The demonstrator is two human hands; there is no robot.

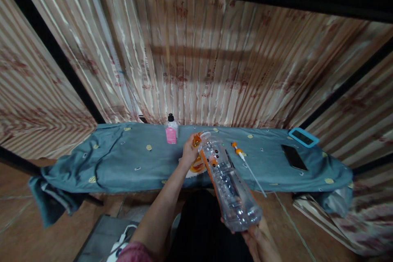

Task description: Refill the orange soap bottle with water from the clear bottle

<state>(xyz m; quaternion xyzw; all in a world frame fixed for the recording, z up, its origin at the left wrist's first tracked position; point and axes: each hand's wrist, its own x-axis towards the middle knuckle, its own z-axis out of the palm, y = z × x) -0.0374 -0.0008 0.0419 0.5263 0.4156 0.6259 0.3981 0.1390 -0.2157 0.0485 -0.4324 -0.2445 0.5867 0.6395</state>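
Nearest the camera, the right hand (256, 237) grips the base of a clear plastic bottle (229, 182), its fingers wrapped under the bottom, though the lower frame edge cuts most of that hand off. The bottle slants up and away over the near edge of the worktop (123, 163), its mouth pointing far and slightly left. At that mouth the left hand (189, 151) meets it, fingers closed around the neck or something orange held against it; whether that is a cap or a funnel cannot be told. Just below the hand an orange, rounded item (196, 166) lies on the blue cloth, half hidden by the bottle. A slip seems the likely trouble: held only at its two ends and tilted, the bottle could twist out of the right hand's grip or knock the orange-handled tool (245, 161) lying just right of it. Farther right rest a dark phone (294, 157) and a blue-framed device (303, 137). At the far edge stands a small bottle with a pink label (171, 129); its print is too small to read.
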